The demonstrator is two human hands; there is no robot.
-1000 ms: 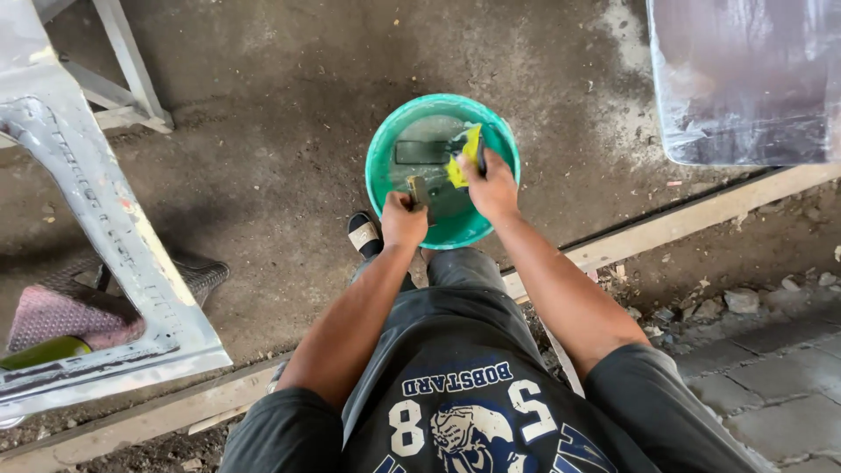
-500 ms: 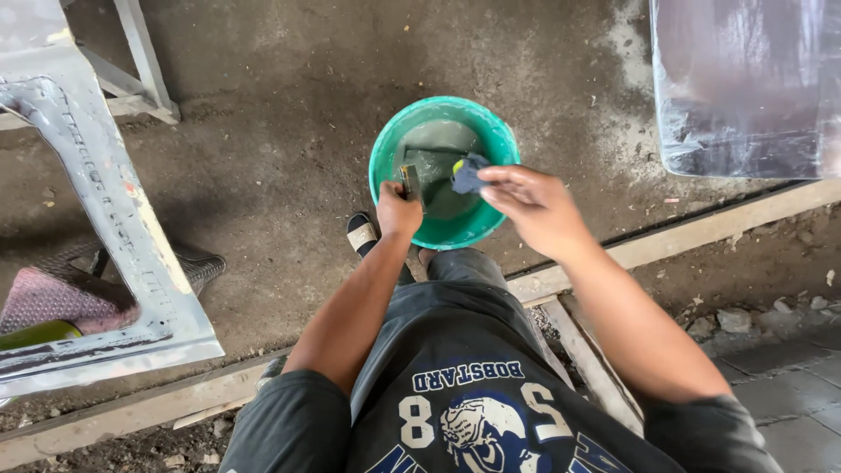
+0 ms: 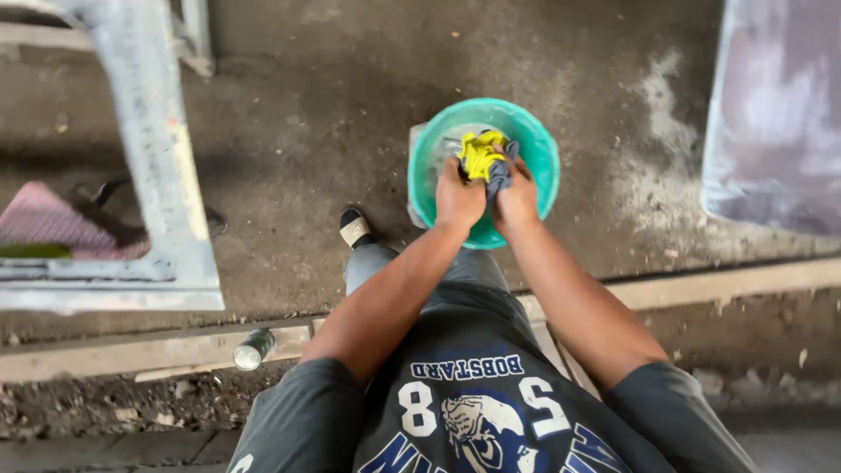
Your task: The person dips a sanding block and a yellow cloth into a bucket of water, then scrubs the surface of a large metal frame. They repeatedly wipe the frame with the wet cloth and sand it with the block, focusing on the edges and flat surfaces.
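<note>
A: Holding what, and where?

B: My left hand [image 3: 459, 198] and right hand [image 3: 517, 196] pinch a bunched yellow-and-grey cloth [image 3: 484, 158], fingers pressed together, over the round teal plastic basin [image 3: 543, 158] on the concrete floor [image 3: 298, 123].

A: Nearby?

B: A grey metal frame [image 3: 158, 175], well apart.

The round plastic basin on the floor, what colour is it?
The round plastic basin is teal green, seen best in the head view.

Both bare forearms extend forward and downward from short dark sleeves, converging toward the wrists. The left hand [image 3: 459, 198] and right hand [image 3: 517, 194] sit side by side, almost touching, backs facing up, fingers curled closed in a gripping pose, knuckles pointing away from the body.
</note>
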